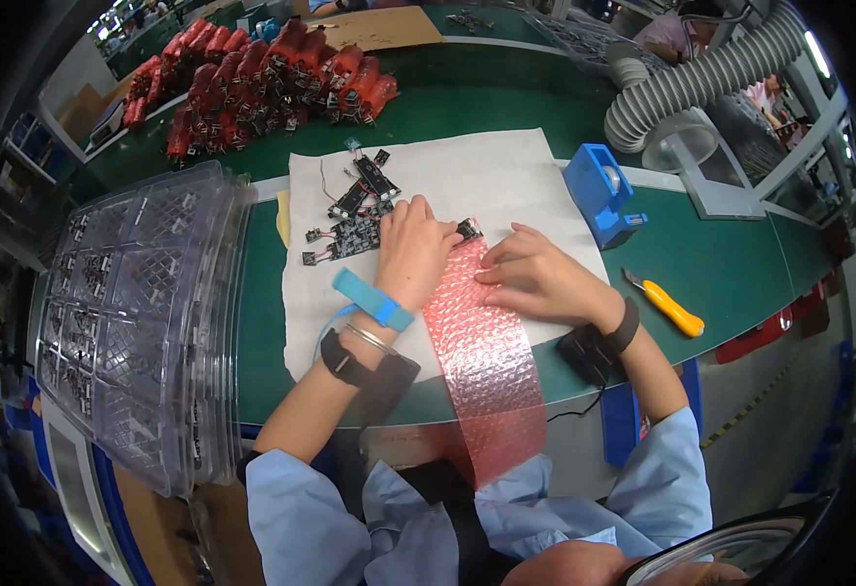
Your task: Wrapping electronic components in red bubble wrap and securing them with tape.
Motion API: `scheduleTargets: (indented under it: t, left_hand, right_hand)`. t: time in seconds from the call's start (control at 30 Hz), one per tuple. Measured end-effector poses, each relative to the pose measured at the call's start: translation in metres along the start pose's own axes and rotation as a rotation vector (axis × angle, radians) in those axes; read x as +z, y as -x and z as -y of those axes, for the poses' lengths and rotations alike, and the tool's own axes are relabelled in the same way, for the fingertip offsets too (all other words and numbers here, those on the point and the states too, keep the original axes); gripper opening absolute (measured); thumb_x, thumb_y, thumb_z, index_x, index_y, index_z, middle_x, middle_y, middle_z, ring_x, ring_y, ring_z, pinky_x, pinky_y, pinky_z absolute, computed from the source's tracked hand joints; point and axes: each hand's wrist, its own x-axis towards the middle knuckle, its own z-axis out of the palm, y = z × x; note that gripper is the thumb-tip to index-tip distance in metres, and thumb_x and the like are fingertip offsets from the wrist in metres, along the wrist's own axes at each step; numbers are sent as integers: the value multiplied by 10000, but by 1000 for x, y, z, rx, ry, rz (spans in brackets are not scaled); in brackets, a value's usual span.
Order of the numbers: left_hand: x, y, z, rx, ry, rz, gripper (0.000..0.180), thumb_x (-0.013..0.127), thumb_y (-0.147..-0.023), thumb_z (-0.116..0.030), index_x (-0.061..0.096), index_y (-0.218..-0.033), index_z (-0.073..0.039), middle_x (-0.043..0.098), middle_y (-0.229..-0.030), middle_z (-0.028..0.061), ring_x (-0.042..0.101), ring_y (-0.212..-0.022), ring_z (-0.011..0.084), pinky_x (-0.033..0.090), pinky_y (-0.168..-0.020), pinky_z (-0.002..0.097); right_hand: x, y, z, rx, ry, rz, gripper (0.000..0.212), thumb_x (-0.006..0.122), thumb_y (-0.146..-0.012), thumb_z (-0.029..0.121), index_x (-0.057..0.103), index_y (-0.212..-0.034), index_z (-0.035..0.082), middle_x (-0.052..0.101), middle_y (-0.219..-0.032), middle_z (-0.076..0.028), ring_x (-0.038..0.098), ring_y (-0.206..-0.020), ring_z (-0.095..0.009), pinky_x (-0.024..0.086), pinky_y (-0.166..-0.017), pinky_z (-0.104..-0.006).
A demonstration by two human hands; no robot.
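My left hand [414, 252], with a blue strap at the wrist, has its fingers bent together over small circuit boards; the fingertips are partly hidden. Beside its thumb, a small dark board [468, 230] lies at the far end of a pink bubble wrap strip [486, 361]. That strip runs toward me and hangs over the table edge. On its right side rests my right hand [537, 276], fingers apart and touching the wrap. Several wired circuit boards [354, 234] lie left of and beyond my left hand, on a white sheet [506, 161].
Clear plastic trays [145, 322] with small parts are stacked at left. Red-wrapped bundles [271, 78] are heaped at the far left. To the right stand a blue tape dispenser [594, 190] and yellow-handled cutter [674, 309]; a ribbed grey duct [701, 88] hangs beyond them.
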Motion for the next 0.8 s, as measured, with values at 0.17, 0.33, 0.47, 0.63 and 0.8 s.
scheduleTargets:
  t: [0.17,0.33,0.47,0.63,0.8]
  left_hand:
    - [-7,2,5,21,98,150,296,637,-854,-251,696,-1105,-107,513,-899,101,462,-935,250,329,-880,379]
    - [-5,7,5,118,25,140,300,598,-882,-214,668,-1147,-90,490,-897,116,457,-947,257,310,-916,412]
    - [2,9,10,223,-127,106,307,582,-891,-173,645,-1175,-78,482,-903,118,464,-966,258,300,-933,418]
    - [3,10,19,216,30,118,282,593,-871,-132,664,-1137,-73,501,-924,102,467,-1005,242,284,-948,407]
    - [-11,0,31,57,254,193,207,625,-844,-126,699,-1030,-74,559,-872,71,526,-927,210,264,-960,402]
  right_hand:
    - [-9,-18,-4,222,-144,-9,244,698,-818,196,707,-1003,36,660,-862,-143,631,-854,-297,471,-863,-387]
    - [1,-28,-9,328,-161,-107,187,670,-827,135,715,-967,20,656,-769,-167,644,-722,-312,497,-682,-339]
    - [9,-27,-20,272,-98,-135,156,666,-815,94,717,-938,12,674,-864,-171,648,-768,-300,489,-712,-350]
    - [17,-21,-24,202,-80,-254,129,664,-815,80,707,-925,27,674,-922,-188,658,-787,-307,502,-856,-381]
    - [19,-25,-33,107,-85,-277,112,662,-813,79,690,-903,19,667,-1009,-172,654,-868,-327,349,-1077,-442]
